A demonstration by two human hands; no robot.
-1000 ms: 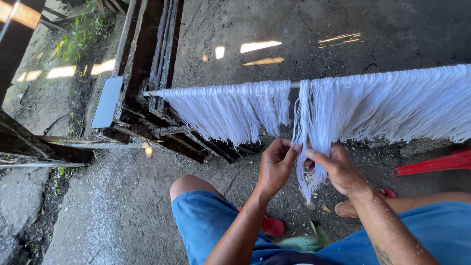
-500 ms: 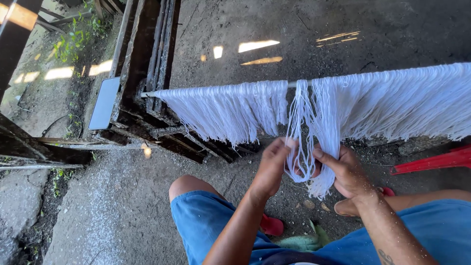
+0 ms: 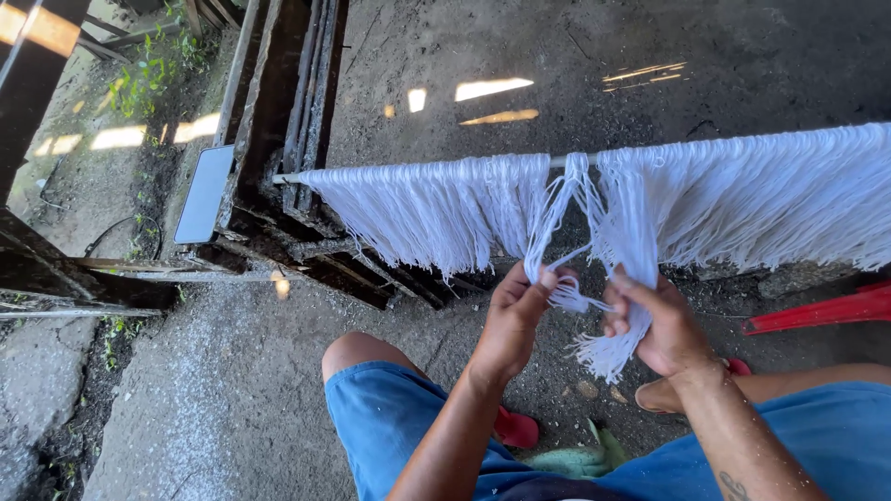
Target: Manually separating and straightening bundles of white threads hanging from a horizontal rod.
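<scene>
White threads [image 3: 445, 209] hang in a long fringe from a thin horizontal rod [image 3: 560, 161] across the view. My left hand [image 3: 512, 320] pinches a small bunch of these strands just below the rod's middle. My right hand [image 3: 657, 320] grips a thicker bunch [image 3: 620, 269] whose loose ends spill out below my fingers. A few strands stretch between the two hands. The fringe parts in a gap where the two bunches are pulled aside.
A dark wooden frame [image 3: 278, 130] leans at the left with a flat grey panel [image 3: 206, 193] against it. A red object [image 3: 817, 311] lies at the right. My knees in blue shorts [image 3: 390, 427] and red sandals [image 3: 516, 430] sit over the concrete floor.
My hands have drawn slightly apart and downward, splitting the gathered threads into two bunches. The gap in the fringe on the rod has widened.
</scene>
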